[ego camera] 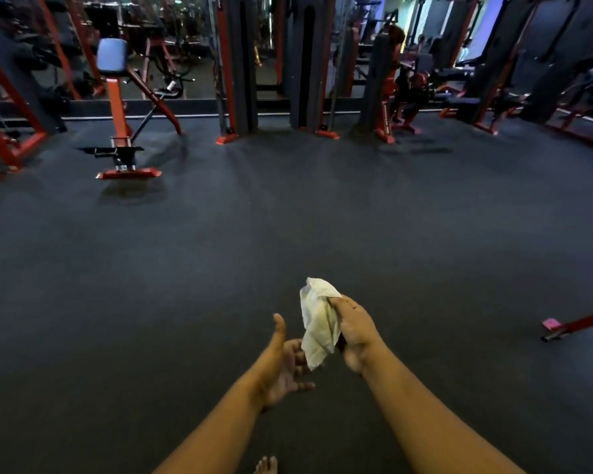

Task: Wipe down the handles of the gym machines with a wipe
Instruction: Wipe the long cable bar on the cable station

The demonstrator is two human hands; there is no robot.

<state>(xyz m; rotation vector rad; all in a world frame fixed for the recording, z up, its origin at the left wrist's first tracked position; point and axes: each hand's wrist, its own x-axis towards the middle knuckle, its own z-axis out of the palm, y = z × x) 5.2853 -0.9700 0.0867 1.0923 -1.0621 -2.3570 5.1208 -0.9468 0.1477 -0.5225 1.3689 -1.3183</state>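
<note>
My right hand grips a crumpled white wipe, which hangs down from its fingers over the dark floor. Just left of it and slightly lower, my left hand is held palm up with the fingers spread and the thumb raised; its fingertips lie close under the wipe's lower corner. Red and grey gym machines stand far ahead: a bench machine with a blue pad at the left and a cable tower in the middle. No machine handle is near my hands.
Dark rubber floor stretches between me and the machines. More red-framed machines line the back right, and a rack stands at the far left. A red bar with a pink tag lies low on the right. My bare toes show at the bottom edge.
</note>
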